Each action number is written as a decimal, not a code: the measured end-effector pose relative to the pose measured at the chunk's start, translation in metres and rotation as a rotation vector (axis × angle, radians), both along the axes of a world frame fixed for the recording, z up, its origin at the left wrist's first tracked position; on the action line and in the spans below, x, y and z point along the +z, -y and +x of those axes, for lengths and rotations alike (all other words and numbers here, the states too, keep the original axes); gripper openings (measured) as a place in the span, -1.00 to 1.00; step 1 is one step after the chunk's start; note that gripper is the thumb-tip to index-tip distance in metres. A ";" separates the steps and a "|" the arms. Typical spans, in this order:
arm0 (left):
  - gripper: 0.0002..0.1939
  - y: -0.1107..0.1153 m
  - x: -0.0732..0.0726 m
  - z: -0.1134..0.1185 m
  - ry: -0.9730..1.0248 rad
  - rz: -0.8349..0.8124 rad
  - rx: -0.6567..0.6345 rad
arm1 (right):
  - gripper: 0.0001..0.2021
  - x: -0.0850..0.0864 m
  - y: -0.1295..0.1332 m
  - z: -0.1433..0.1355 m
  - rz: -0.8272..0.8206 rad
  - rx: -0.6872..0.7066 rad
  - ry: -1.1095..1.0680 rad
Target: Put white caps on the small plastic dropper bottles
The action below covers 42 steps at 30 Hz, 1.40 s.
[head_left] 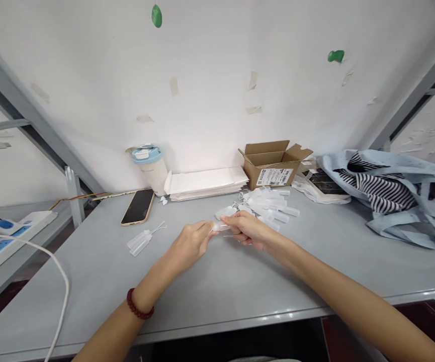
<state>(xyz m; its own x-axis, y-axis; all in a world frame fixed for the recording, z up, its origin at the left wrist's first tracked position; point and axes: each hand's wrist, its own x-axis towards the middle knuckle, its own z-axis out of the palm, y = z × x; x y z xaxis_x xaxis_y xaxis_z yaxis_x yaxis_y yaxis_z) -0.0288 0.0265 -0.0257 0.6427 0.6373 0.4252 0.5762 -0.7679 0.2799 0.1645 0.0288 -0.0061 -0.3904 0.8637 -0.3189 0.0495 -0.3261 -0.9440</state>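
My left hand [191, 242] and my right hand [250, 229] meet above the middle of the table. Between them is a small clear plastic tube [223, 227] with a whitish end. My left fingers pinch the whitish end, and the right fingers close around the other end. Behind and beside my right hand lies a pile of similar clear tubes [272, 205] with white tops and thin white strings. Off to the left, a pair of such tubes [140, 242] with a string rests on the table. My fingers hide much of the held tube.
On the grey table [209, 296], along the wall, stand a cup with a blue lid [150, 168], a stack of white paper [207, 182] and an open cardboard box [272, 163]. A phone [138, 207] lies left, a light blue cloth bag [402, 186] right. A white cable [64, 281] crosses the left side.
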 end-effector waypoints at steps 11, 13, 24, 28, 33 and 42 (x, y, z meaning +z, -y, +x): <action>-0.74 -0.046 0.010 -0.047 -0.025 0.062 0.349 | -0.77 0.004 -0.007 0.005 0.808 -0.404 0.655; -0.70 -0.060 0.008 -0.067 -0.135 0.016 0.558 | -0.79 0.001 -0.013 0.012 0.948 -0.472 0.927; -0.56 -0.091 -0.016 -0.088 -0.299 -0.097 0.653 | -0.86 -0.013 -0.012 0.007 1.262 -0.487 1.209; -0.54 -0.097 -0.017 -0.089 -0.310 -0.109 0.609 | -0.86 -0.014 -0.006 0.000 1.270 -0.424 1.166; -0.54 -0.099 -0.017 -0.090 -0.303 -0.122 0.584 | -0.86 -0.023 0.001 -0.011 1.322 -0.290 1.109; -0.62 -0.094 -0.012 -0.084 -0.235 -0.106 0.601 | -0.86 -0.039 0.023 -0.038 1.590 0.168 0.813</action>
